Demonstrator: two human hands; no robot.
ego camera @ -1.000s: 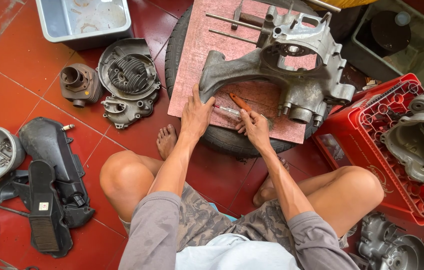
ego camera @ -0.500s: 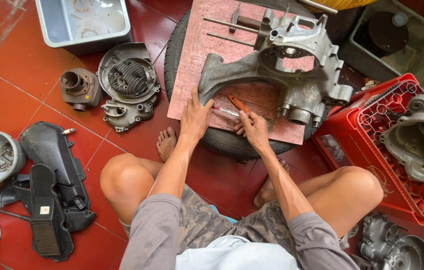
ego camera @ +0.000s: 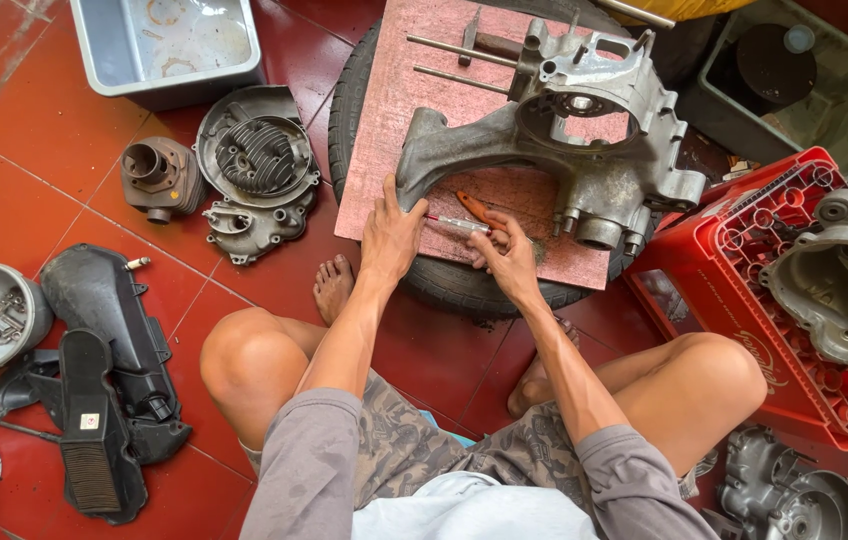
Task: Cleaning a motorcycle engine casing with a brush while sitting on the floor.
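On the pink board (ego camera: 394,130), your right hand (ego camera: 509,255) pinches a thin red-handled screwdriver (ego camera: 459,224), lying left-right.
Your left hand (ego camera: 391,232) presses flat, fingers spread; the red plastic crate (ego camera: 744,300) holds a grey engine casing (ego camera: 834,280).

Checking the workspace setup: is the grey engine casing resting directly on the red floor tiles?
No, the engine casing lies on a pink board set atop a black tyre.

Grey engine casing (ego camera: 564,150) on pink board (ego camera: 414,110); red crate (ego camera: 744,290).
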